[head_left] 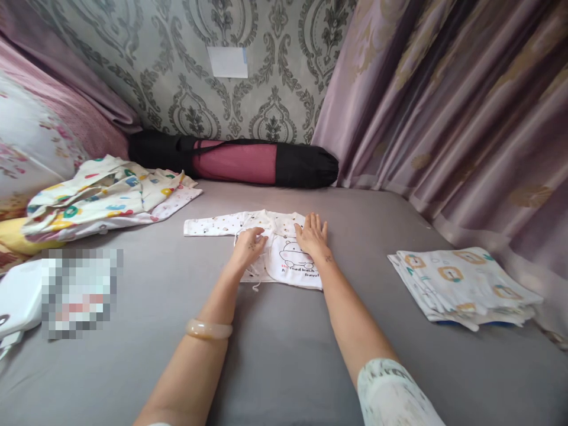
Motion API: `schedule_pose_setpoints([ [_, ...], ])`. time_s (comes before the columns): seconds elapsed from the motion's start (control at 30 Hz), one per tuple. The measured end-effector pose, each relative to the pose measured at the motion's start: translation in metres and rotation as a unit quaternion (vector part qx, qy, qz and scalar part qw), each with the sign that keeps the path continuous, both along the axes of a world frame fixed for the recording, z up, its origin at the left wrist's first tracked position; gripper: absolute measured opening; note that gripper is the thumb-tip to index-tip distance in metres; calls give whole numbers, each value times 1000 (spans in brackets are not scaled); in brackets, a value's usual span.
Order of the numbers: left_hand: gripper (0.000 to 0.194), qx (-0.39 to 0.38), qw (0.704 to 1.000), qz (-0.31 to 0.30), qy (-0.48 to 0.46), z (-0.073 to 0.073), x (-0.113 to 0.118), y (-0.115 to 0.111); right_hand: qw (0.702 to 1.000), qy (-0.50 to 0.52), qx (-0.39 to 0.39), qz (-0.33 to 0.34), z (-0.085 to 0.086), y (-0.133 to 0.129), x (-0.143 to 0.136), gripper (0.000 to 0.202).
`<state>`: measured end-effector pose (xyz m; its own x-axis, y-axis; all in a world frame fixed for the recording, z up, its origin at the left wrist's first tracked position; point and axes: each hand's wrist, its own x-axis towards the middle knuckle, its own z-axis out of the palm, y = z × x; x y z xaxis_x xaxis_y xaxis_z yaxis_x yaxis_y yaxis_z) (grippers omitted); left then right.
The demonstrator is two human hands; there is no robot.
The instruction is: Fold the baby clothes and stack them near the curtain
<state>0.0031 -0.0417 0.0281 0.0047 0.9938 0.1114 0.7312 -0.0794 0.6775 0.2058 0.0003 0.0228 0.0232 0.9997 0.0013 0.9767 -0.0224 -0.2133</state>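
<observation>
A small white baby shirt [288,251] with a printed cartoon animal and lettering lies on the grey sheet in front of me. Its patterned left-hand sleeve [213,225] stretches out flat; on the right side no outspread sleeve shows. My right hand [313,235] rests flat on the shirt's right edge, fingers stretched and slightly spread. Over the middle of the shirt, my left hand [249,246] is open, its visible fingers pointing right and partly bent. A thin tie string [256,287] hangs from the lower hem.
Folded printed cloths [461,281] are stacked at right. Crumpled patterned clothes [106,192] lie at left, near a white device [22,296] and a blurred-out item [82,293]. A black and pink long bag [235,161] lies along the wall. Purple curtains [399,100] hang at right.
</observation>
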Motion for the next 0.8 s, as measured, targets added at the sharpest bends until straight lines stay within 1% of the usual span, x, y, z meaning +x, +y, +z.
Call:
schedule_pose_setpoints([
  [0.1,33,-2,1000,0,-1,-2,0,1,1000,-12,-25,0,-7,2,2,74],
  [0.33,36,-10,1000,-6,-5,1,0,0,1000,-6,-24,0,-13,4,2,75],
  [0.43,36,-13,1000,-6,-10,2,0,1,999,-4,-36,0,-9,5,3,76],
  [0.57,34,-6,1000,-2,-3,1,0,3,998,-4,-64,0,5,7,1,75],
  [0.63,34,1,1000,-8,-4,-2,0,4,999,-12,-46,20,10,7,-5,73],
  [0.7,34,7,1000,-16,-9,-4,0,5,998,-10,-31,61,11,5,-15,70],
  [0.77,35,5,1000,-18,-2,-6,-1,6,995,6,-46,91,9,3,-25,67],
  [0.8,35,2,1000,-17,5,-7,-1,6,994,13,-57,94,7,1,-29,67],
])
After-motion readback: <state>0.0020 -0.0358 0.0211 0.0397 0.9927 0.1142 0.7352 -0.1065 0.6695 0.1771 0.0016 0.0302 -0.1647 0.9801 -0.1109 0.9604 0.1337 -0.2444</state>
